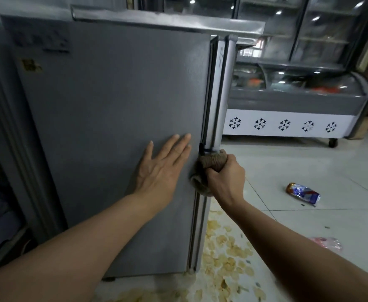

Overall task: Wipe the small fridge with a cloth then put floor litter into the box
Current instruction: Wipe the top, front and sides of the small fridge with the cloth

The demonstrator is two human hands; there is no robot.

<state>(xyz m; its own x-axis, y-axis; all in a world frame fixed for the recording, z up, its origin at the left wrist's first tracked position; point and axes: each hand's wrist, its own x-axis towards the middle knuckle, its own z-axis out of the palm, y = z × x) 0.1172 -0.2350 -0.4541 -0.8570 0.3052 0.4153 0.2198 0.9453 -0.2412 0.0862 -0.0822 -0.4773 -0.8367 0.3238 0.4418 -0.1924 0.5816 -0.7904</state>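
Cloth [211, 163] sits bunched in the right hand [224, 177], which grips it against the fridge's [113, 127] front edge; the left hand [161, 166] presses flat, fingers straight, just beside it.

Grey fridge [113, 127] upright; brown cloth [209, 163] bunched against door edge.

My cloth [209, 164] is brown against the grey fridge [113, 127]; right of the fridge lies a blue-and-gold wrapper [303, 192], beyond it black snowflakes on a white freezer [287, 125].

Left hand [164, 165] flat on fridge [113, 127] side; right hand [226, 177] grips cloth [211, 161] at door edge.
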